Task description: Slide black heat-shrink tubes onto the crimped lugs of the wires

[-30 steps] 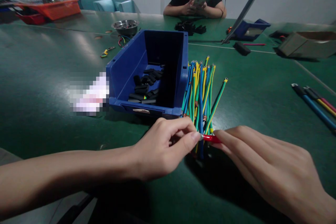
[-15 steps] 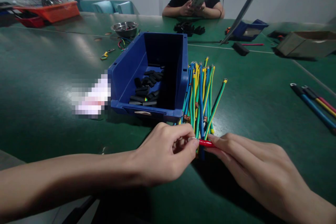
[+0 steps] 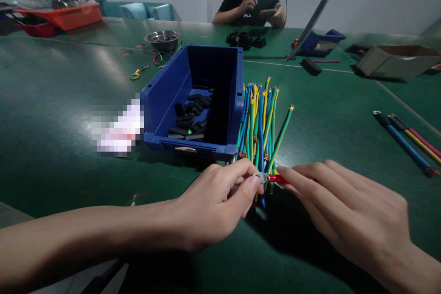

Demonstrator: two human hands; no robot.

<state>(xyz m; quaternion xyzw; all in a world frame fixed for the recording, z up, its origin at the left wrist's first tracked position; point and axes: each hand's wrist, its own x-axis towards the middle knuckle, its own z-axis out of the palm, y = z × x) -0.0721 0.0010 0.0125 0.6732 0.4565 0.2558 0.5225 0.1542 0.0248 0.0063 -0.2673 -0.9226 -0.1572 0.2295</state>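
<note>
A short red cable (image 3: pixel 277 178) with a silver metal lug (image 3: pixel 263 178) on its end is held level between my hands. My left hand (image 3: pixel 215 206) pinches the lug between thumb and forefinger. On the right, my right hand (image 3: pixel 354 216) has its fingers closed on the red cable, hiding most of its length. Just beyond the hands lies a bundle of blue and yellow-green cables (image 3: pixel 261 133), several showing lugs at the far end. Left of that bundle stands a blue bin (image 3: pixel 193 148) with black sleeves (image 3: pixel 186 120) inside.
Red, yellow and blue cables with black ends (image 3: pixel 409 140) lie at the right. Farther back are a metal bowl (image 3: pixel 161 40), a cardboard box (image 3: pixel 396 64), a small blue bin (image 3: pixel 322 43), an orange basket (image 3: pixel 76 17) and a slanted pole (image 3: pixel 320 7). A person (image 3: pixel 255 7) sits opposite.
More of the silver lug now shows between my hands, and the red cable has risen slightly. The person opposite has lifted one hand off the phone. The view has shifted a little.
</note>
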